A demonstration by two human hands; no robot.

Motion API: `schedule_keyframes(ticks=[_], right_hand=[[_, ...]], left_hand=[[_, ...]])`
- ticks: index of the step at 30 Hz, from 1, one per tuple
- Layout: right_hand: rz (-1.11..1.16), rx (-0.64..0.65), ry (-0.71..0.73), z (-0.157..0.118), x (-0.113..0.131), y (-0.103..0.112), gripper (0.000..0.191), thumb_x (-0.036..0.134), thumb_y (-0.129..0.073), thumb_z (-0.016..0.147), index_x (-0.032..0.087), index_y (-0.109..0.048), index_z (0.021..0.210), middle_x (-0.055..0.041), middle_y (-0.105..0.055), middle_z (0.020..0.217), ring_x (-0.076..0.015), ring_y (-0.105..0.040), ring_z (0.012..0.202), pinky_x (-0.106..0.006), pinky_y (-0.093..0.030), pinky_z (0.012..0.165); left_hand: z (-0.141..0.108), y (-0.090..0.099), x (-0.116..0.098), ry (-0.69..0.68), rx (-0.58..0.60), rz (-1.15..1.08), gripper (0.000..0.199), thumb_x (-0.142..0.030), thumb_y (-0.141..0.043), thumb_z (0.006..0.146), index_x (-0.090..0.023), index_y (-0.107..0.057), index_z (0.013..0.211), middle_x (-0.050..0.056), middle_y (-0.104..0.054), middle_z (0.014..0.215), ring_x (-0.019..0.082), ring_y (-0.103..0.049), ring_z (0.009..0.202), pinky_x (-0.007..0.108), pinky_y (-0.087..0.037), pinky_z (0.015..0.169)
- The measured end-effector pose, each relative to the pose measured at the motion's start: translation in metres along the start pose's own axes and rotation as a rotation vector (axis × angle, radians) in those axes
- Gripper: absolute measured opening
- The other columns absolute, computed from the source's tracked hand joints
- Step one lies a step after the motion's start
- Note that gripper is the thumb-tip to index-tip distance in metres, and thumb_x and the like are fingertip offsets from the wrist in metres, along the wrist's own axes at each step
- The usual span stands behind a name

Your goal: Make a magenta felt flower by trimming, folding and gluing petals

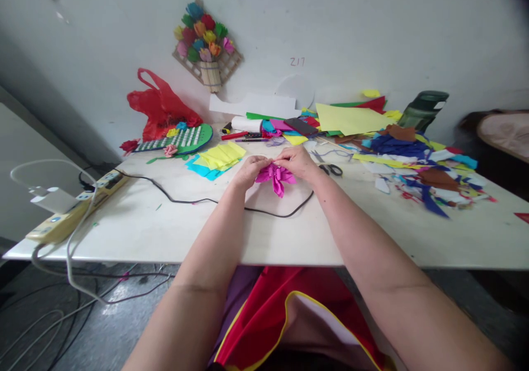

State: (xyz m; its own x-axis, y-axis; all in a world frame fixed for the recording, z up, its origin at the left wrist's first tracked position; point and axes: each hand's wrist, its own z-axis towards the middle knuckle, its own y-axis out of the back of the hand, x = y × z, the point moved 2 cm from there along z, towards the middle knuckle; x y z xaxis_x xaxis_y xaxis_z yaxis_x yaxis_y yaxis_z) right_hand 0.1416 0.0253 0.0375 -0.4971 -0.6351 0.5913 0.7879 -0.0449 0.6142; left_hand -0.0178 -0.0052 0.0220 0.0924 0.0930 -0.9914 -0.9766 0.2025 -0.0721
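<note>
A magenta crepe paper flower (276,179) hangs just over the white table, its petals spread downward. My left hand (251,171) pinches it at its upper left edge, the fingers closed. From the other side my right hand (298,161) grips its top with thumb and fingers pressed together. The fingertips of both hands nearly meet there and partly cover the paper. Left of my left hand lie yellow paper sheets (220,156) over blue ones (202,168). Black-handled scissors (331,169) rest close to my right wrist.
A black cable (185,200) crosses the table below my hands. A power strip (78,208) lies at the left edge. Paper scraps (438,181) are heaped at the right, near a green bottle (422,112). A red plastic bag (159,109) stands at the back left.
</note>
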Motion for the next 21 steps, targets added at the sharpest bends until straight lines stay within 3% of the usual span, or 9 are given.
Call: schedule_keyframes(ticks=[13, 21], right_hand=[[0.094, 0.093, 0.01, -0.003, 0.006, 0.007, 0.016, 0.019, -0.06, 0.077, 0.014, -0.076, 0.075, -0.004, -0.071, 0.075, -0.0154, -0.062, 0.071, -0.026, -0.047, 0.068], [0.03, 0.227, -0.017, -0.003, 0.002, 0.012, 0.019, 0.024, -0.059, 0.079, 0.013, -0.075, 0.077, -0.0043, -0.069, 0.072, -0.0145, -0.057, 0.066, -0.025, -0.043, 0.063]], left_hand=[[0.0, 0.0, -0.001, 0.011, 0.021, 0.028, 0.036, -0.04, -0.077, 0.06, -0.014, -0.052, 0.058, -0.003, -0.045, 0.049, 0.005, -0.037, 0.042, 0.02, -0.023, 0.043], [0.0, 0.002, 0.0, -0.007, 0.083, 0.1, 0.031, -0.04, -0.072, 0.064, -0.013, -0.057, 0.063, -0.003, -0.046, 0.049, 0.005, -0.036, 0.042, 0.021, -0.021, 0.043]])
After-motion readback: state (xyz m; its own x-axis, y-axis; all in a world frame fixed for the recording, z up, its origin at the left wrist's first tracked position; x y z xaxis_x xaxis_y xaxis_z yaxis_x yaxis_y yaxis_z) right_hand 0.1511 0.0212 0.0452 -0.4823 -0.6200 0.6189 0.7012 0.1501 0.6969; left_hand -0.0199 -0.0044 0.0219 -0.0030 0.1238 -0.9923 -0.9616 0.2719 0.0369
